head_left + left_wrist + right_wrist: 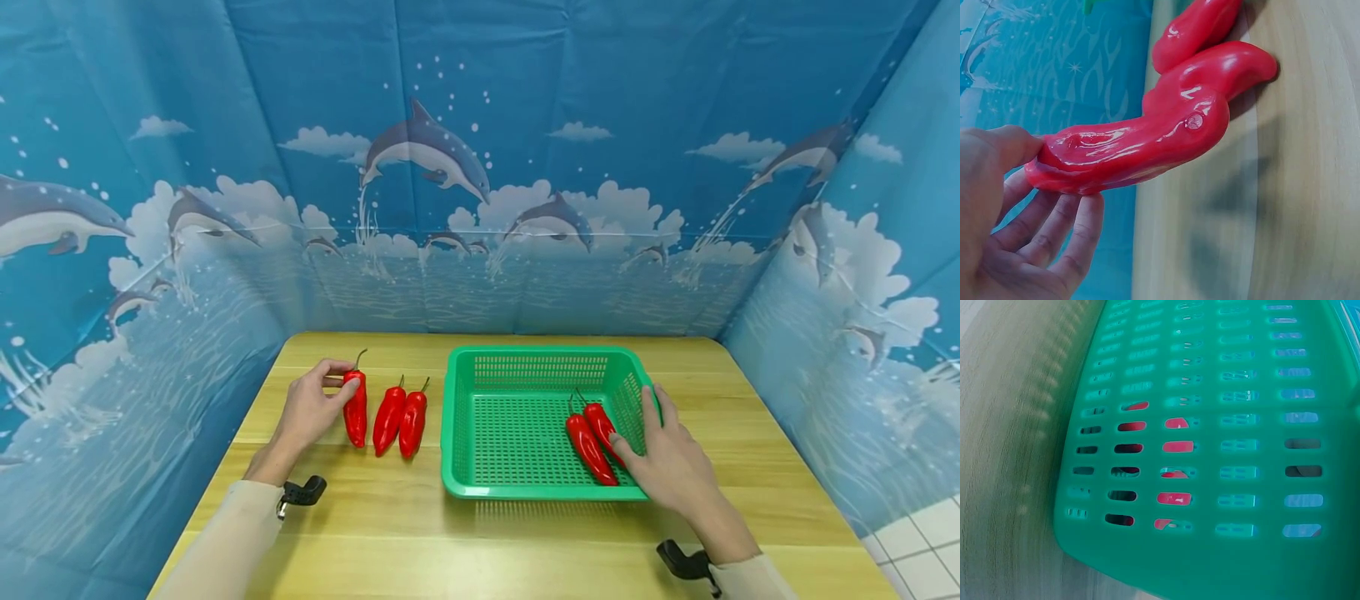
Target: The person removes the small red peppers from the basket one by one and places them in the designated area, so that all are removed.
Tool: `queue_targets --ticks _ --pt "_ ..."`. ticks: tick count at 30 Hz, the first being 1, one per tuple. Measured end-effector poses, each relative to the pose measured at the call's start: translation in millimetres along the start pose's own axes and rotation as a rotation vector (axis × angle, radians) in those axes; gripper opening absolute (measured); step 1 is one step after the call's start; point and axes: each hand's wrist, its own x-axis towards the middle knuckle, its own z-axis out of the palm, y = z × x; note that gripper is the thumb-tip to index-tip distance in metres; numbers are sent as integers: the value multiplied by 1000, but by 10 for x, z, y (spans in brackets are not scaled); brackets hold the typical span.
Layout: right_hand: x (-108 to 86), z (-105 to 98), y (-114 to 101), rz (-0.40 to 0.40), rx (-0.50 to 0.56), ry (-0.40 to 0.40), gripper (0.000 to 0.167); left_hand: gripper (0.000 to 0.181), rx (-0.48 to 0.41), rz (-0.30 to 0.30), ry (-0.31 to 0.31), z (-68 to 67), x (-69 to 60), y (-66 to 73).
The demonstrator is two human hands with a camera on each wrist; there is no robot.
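Observation:
My left hand (313,403) pinches a red chili pepper (356,414) just below its stem, thumb on one side and fingers on the other. In the left wrist view this pepper (1129,150) stretches away from the fingertips, its tip towards the wooden table. Two more red peppers lie to its right, the nearer pepper (389,419) beside the farther pepper (412,422). My right hand (675,462) is at the right rim of a green basket (543,492), its fingers extended. Its thumb reaches inside, by the right pepper (602,427); another pepper (590,450) lies alongside.
The wooden table (360,542) carries everything. A blue dolphin-print curtain (480,283) hangs behind it and along both sides. In the right wrist view, the slotted basket wall (1210,550) fills most of the picture and hides the right hand.

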Motion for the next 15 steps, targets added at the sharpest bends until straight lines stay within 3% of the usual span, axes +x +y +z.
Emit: queue_targets --ticks 15 --pt "-9 3 -10 -2 -3 2 108 40 27 -46 -45 51 94 -133"
